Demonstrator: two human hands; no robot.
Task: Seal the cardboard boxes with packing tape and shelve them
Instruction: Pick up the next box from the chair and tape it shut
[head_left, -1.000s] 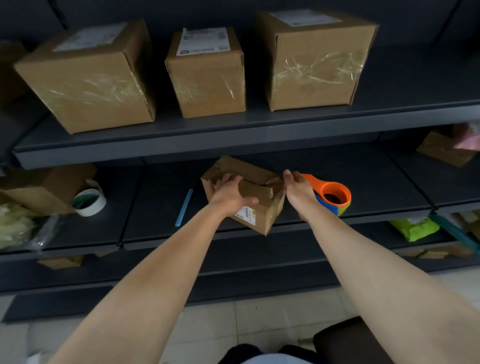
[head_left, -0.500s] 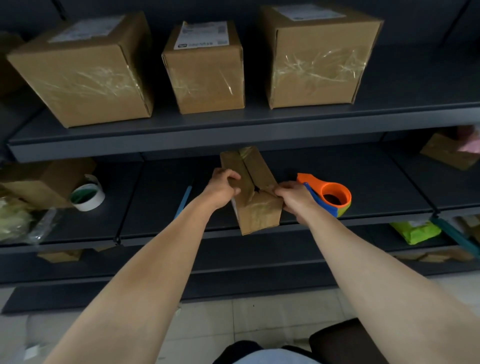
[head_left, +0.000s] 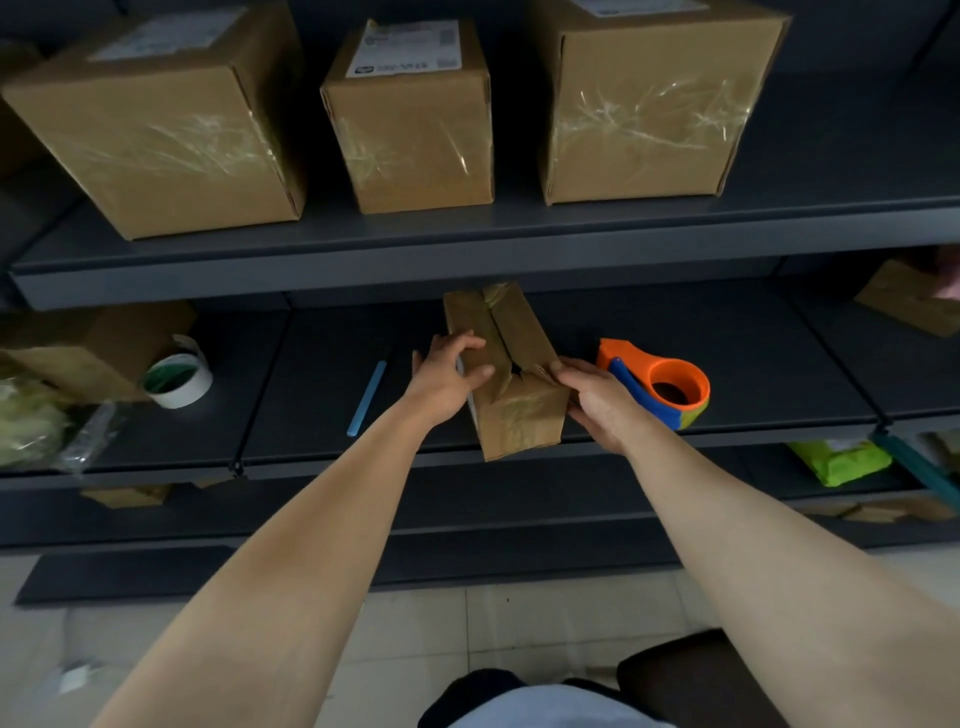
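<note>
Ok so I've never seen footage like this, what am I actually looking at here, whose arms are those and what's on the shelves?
This is one picture from a camera worn on a person's head, looking down at their own bare arms; there is no machine. The left hand and right hand hold a small cardboard box at the front edge of the middle shelf; its top flaps are closed. Beside the right hand sits an orange and blue tape dispenser. Further left lie a blue stick and a white tape roll. Three taped boxes stand on the shelf above.
</note>
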